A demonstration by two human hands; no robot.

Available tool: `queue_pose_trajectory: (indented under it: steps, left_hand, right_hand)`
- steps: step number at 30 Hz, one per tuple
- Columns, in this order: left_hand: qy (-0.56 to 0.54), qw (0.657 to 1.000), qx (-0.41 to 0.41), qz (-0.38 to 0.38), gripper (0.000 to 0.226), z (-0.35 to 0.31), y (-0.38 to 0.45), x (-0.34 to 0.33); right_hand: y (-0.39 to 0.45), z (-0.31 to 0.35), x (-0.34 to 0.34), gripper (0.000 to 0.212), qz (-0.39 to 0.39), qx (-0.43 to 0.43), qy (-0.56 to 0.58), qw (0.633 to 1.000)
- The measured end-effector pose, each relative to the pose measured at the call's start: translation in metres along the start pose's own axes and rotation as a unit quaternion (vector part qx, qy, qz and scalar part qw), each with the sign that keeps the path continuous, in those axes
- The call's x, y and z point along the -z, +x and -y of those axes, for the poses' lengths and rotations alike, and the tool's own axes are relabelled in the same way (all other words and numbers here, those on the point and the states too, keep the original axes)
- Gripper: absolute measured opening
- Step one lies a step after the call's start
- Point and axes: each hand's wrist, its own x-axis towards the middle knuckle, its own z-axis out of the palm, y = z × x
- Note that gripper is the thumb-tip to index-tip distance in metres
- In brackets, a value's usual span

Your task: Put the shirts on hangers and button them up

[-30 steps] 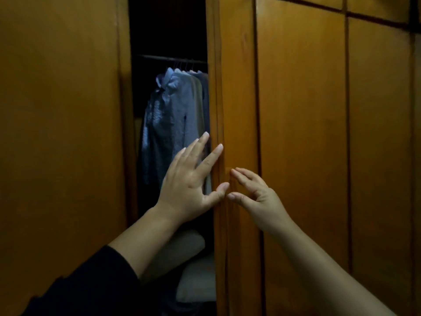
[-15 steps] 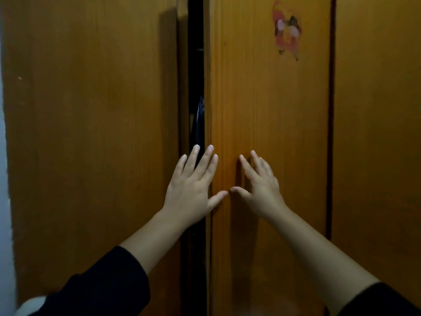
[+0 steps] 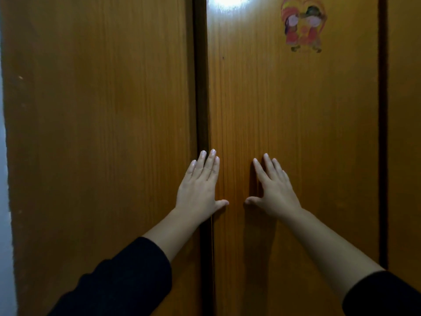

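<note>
Two brown wooden wardrobe doors fill the view. My left hand (image 3: pixel 199 188) lies flat with straight fingers across the dark seam (image 3: pixel 201 87) between the left door (image 3: pixel 102 133) and the right door (image 3: pixel 296 122). My right hand (image 3: pixel 273 190) presses flat on the right door, fingers spread. Both hands hold nothing. The shirts and hangers are hidden behind the doors.
A red cartoon sticker (image 3: pixel 303 26) sits high on the right door. A bright glare (image 3: pixel 227 1) reflects at the top edge. A third wooden panel (image 3: pixel 405 133) stands at the far right, and a pale wall strip (image 3: pixel 3 201) runs down the left.
The wardrobe gap that showed hanging blue shirts has narrowed to a thin dark seam. Both hands went from the door's edge to lying flat on the wood.
</note>
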Motion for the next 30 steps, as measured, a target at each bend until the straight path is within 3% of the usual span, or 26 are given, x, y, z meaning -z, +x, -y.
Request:
queue_pose_trajectory:
  steps: [12,30]
  left_hand:
    - [-0.026,0.999,0.003,0.041,0.115,0.007,0.033,-0.058]
    - [0.031,0.993,-0.023,0.109,0.121,0.022,0.054,-0.083]
  right_hand:
    - [0.038,0.0,-0.047,0.12,0.022,-0.016,-0.058,0.998]
    - [0.051,-0.024,-0.063,0.116,0.02,0.02,-0.019,0.999]
